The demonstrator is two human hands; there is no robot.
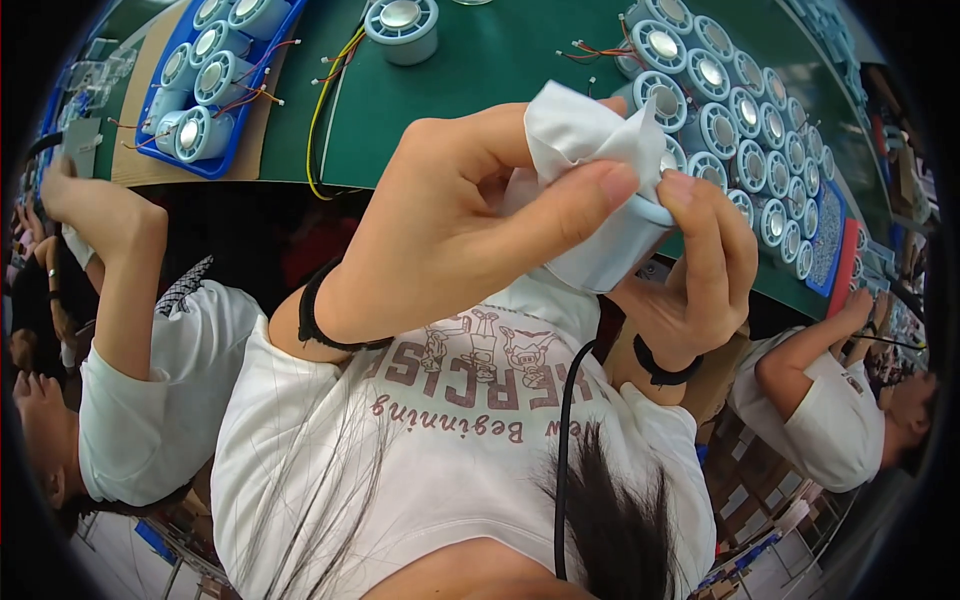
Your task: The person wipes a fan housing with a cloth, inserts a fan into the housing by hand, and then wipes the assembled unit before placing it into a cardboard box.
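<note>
Close in front of my chest I hold a pale blue cup-shaped housing (pixel 612 250), tilted. My left hand (pixel 455 225) is closed on a white cloth (pixel 580 130), its thumb pressing the folds against the housing's upper rim. The cloth covers much of that end, so what lies under it is hidden. On the other side, my right hand (pixel 705 255) grips the housing, with bent fingers at the rim beside the cloth. Just beyond, similar pale blue round units (pixel 660 98) with slotted rims and silver centres stand in a dense group on the bench.
The green bench top (pixel 470 95) carries a single unit (pixel 402 30) at the far middle. A blue tray (pixel 232 150) of units with thin wires lies left on brown cardboard (pixel 150 90). Yellow and black cables (pixel 322 120) hang over the edge. People sit on both sides.
</note>
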